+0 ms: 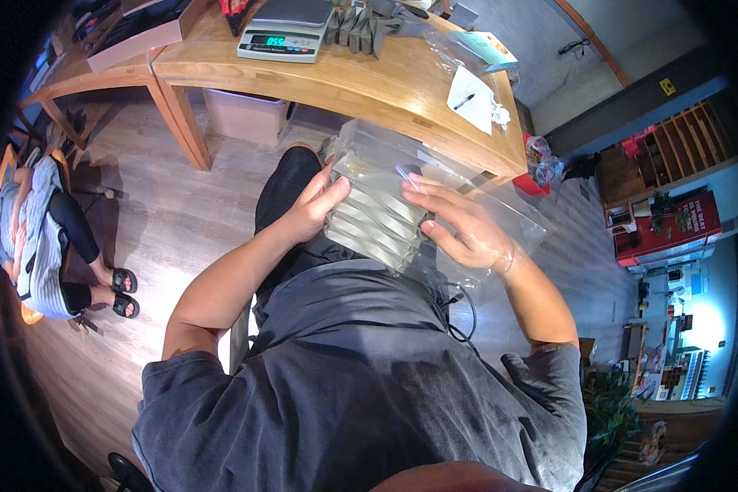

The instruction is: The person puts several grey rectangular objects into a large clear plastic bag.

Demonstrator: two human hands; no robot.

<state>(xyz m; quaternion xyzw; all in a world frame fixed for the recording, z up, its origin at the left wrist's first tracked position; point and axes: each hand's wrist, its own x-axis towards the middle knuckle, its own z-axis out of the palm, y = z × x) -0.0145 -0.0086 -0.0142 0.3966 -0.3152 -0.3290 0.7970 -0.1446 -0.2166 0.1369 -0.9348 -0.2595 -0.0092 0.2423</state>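
Note:
On my lap, a row of overlapping silver-grey packets (377, 218) lies within a large clear plastic bag (389, 143). My left hand (310, 210) grips the row's left edge, thumb on top and the other fingers mostly hidden beneath. From the other side, my right hand (459, 225) holds the right end, its fingers and thumb bent against the packets. Loose clear plastic spreads around the right hand and wrist; whether that hand is inside the bag I cannot tell.
Ahead is a wooden table (369, 88) with a digital scale (283, 37), similar grey packets (361, 31), a paper with a pen (471, 98) and an open carton (143, 34). Under it stands a storage bin (246, 116). At left, another person (37, 234) sits. Black cable (467, 316) hangs beside me.

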